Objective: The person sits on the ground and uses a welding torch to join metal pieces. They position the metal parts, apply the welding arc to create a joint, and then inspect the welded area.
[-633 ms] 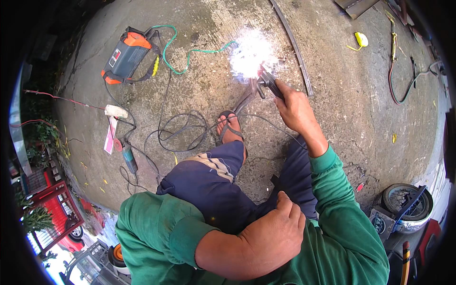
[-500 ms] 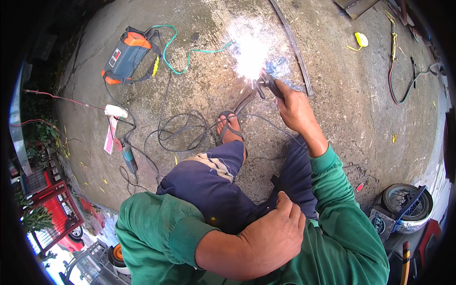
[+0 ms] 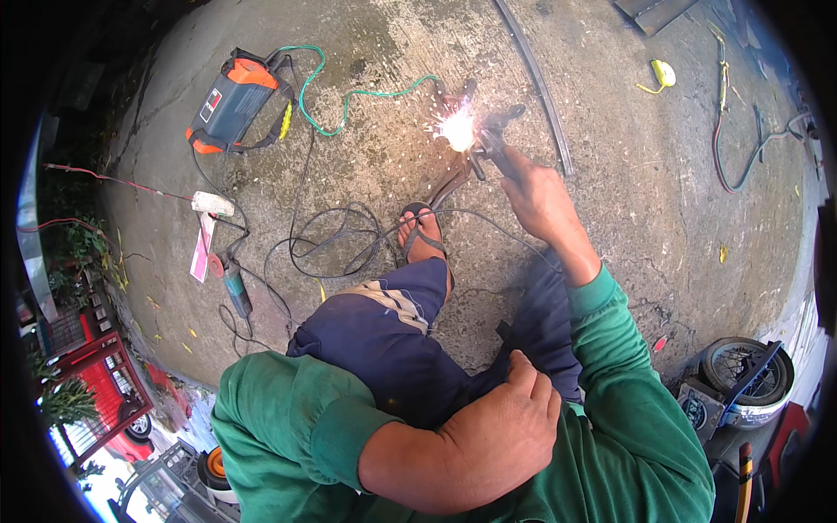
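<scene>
My right hand (image 3: 539,199) is closed round the dark handle of a welding electrode holder (image 3: 499,155). Just beyond its jaws, a bright arc (image 3: 457,129) throws sparks and hides where the metal meets. Dark metal pieces show around the glare, and a rusty-looking metal bar (image 3: 448,185) runs from it down to my sandalled foot (image 3: 424,234). The holder's black cable trails back over my right leg. Across my lap rests my left hand (image 3: 501,427), its fingers curled in and no object showing in them.
A blue-and-orange welding machine (image 3: 235,100) stands at the far left, its green lead (image 3: 349,103) running to the work. A long metal strip (image 3: 540,87) lies right of the arc. Elsewhere are a yellow tape measure (image 3: 663,73), an angle grinder (image 3: 236,289), coiled cable (image 3: 336,253) and a spoked wheel (image 3: 747,370).
The arc's glare has shrunk to a smaller burst of sparks, uncovering dark metal around it. My right hand has shifted very slightly left; my left hand stays put.
</scene>
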Action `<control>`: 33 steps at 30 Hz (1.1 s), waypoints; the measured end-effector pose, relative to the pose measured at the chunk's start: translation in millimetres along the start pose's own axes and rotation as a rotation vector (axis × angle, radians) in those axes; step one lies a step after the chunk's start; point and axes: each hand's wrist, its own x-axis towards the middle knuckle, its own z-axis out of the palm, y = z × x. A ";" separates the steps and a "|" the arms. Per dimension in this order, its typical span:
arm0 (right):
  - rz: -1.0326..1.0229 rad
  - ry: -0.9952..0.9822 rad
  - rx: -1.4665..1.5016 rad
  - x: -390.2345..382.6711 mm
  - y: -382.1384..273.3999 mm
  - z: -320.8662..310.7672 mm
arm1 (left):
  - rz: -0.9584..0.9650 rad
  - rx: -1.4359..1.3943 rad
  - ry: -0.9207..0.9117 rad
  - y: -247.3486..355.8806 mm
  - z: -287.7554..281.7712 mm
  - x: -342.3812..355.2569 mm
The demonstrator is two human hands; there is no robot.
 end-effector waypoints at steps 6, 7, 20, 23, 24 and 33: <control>0.010 0.013 0.154 0.0 2.9 -2.3 | 0.002 -0.010 0.006 -0.6 -0.3 0.8; 0.059 0.012 0.151 -1.6 -3.3 -7.2 | -0.003 -0.009 0.005 0.0 0.4 0.6; 0.002 0.019 0.048 -6.1 -2.2 -6.7 | 0.000 -0.005 0.010 0.0 0.0 1.4; -0.008 0.025 0.032 -4.6 1.3 -4.7 | 0.008 -0.002 0.003 -0.6 -1.1 1.7; -0.003 0.022 0.031 -4.4 0.5 -4.7 | 0.007 -0.002 0.003 -0.6 -1.0 1.6; 0.024 -0.012 0.021 -2.8 -6.6 -8.5 | -0.002 0.009 0.017 1.4 1.7 1.6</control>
